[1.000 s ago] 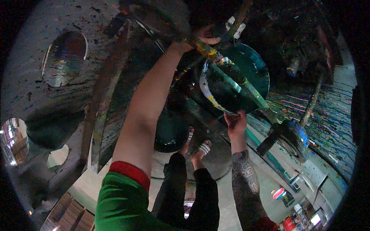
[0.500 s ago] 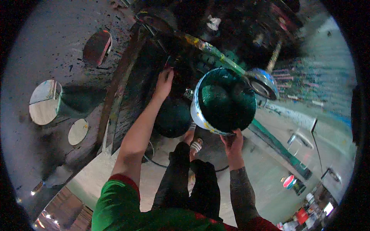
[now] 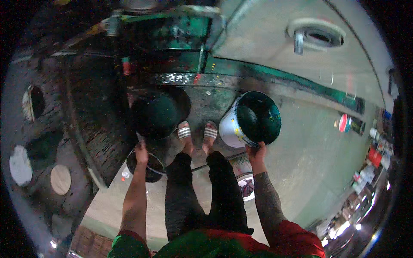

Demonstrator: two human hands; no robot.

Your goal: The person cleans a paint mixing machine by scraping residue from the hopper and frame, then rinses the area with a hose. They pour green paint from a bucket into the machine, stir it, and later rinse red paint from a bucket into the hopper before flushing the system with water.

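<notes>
My right hand point(image 3: 257, 154) is closed on the near rim of a white bucket point(image 3: 229, 130) with yellow spots outside and a dark green, wet-looking inside. The bucket is tilted, its mouth toward me. My left hand point(image 3: 141, 154) is closed at the near left side of a large dark tub point(image 3: 181, 101), low by its edge. Its fingers are in shadow, and I cannot make out what they hold. Under that hand stands a smaller dark bucket point(image 3: 154, 174).
My feet in striped slides point(image 3: 210, 132) stand between tub and white bucket. Another paint-stained bucket point(image 3: 241, 165) is behind my right leg. A green-stained ledge point(image 3: 284, 84) runs across ahead. A dark wooden surface point(image 3: 92, 116) with round lids point(image 3: 60, 179) lies left.
My view has swung to the right. The white bucket has come down away from the paint-streaked machine parts, still in my right hand. My left hand has drawn back and lower, beside the dark tub.
</notes>
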